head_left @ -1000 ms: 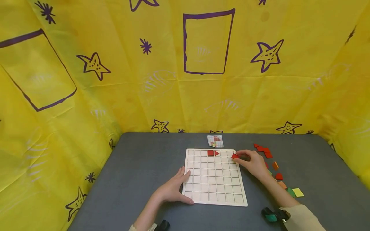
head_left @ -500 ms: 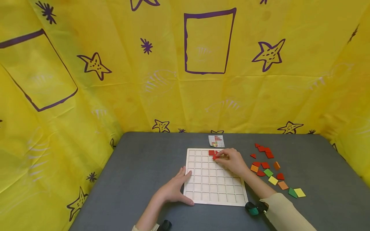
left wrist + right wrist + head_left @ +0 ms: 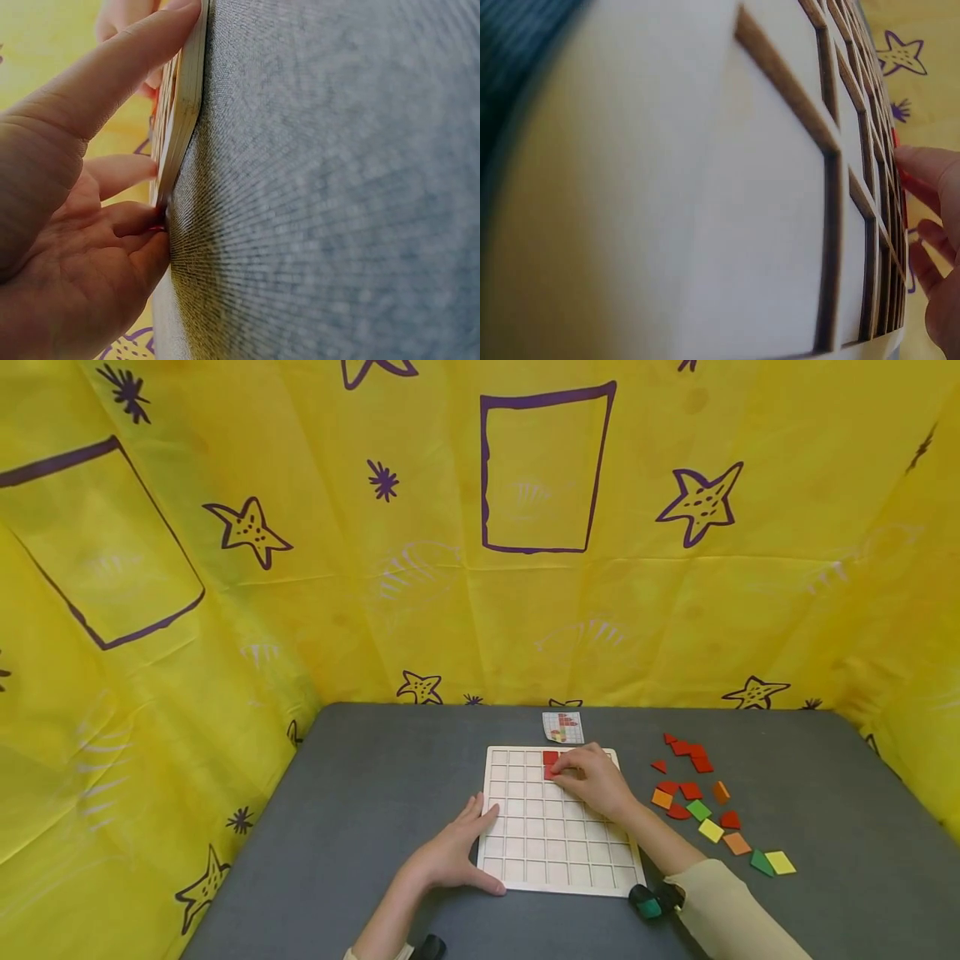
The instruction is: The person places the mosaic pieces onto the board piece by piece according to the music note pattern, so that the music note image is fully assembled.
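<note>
One bare left hand (image 3: 450,854), its grip spread apart, touches the pale wooden gridded board (image 3: 558,852) between the board's 8 and 9 o'clock, on the dark grey surface (image 3: 390,768). Loose flat red, orange, green and yellow tiles (image 3: 711,830) lie between 2 and 4 o'clock. Farther in, the bare right hand (image 3: 598,787) has its grip together, clamped on a red flat tile (image 3: 549,773), partly hidden, near 12 o'clock. Just beyond sit a red square tile (image 3: 550,757) and, off the board, a printed white paper card (image 3: 563,727).
</note>
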A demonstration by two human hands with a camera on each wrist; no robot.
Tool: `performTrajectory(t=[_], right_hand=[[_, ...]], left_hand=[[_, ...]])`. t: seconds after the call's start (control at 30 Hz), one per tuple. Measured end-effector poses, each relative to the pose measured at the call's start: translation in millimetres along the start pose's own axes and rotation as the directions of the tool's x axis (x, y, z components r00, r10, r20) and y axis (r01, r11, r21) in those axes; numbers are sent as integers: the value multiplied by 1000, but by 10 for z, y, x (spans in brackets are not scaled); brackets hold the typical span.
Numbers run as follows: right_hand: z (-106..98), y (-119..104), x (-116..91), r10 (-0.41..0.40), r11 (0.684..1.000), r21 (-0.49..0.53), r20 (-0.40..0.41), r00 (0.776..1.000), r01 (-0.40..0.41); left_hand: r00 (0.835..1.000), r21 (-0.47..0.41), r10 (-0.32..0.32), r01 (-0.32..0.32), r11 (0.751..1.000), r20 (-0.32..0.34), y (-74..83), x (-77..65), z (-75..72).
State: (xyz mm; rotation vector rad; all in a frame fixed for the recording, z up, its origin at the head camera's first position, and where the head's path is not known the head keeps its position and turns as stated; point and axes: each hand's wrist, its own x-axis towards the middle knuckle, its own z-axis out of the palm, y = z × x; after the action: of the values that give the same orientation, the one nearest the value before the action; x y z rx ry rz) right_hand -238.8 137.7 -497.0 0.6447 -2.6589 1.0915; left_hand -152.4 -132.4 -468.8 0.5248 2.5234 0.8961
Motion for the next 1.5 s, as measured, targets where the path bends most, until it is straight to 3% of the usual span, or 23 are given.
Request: performTrajectory(t=[0.23,0.5,0.83,1.27,1.5], right_hand=[[-16,-17,-29,-27,1000,-14,21,999,27],[-49,-32,-61,-2,1000,-20,55,999,3],[-237,65,-231,-2,1000,30,-42,999,4],[-716,416,-535,129,985,-88,-183,975,-147],[-1077,561,-768,219,968,-96,-133,967,-232]], left_hand=[[1000,-9,-24,24,1000,6,-10,4,10],[1000,-17,-21,21,1000,2,0,3,9],[1000,-42,-21,21,999,-7,-12,-1,27],[1000,-48,-15,15,999,0,-16,11,21],[1000,-51,-6,6,999,-2,-21,5,17]])
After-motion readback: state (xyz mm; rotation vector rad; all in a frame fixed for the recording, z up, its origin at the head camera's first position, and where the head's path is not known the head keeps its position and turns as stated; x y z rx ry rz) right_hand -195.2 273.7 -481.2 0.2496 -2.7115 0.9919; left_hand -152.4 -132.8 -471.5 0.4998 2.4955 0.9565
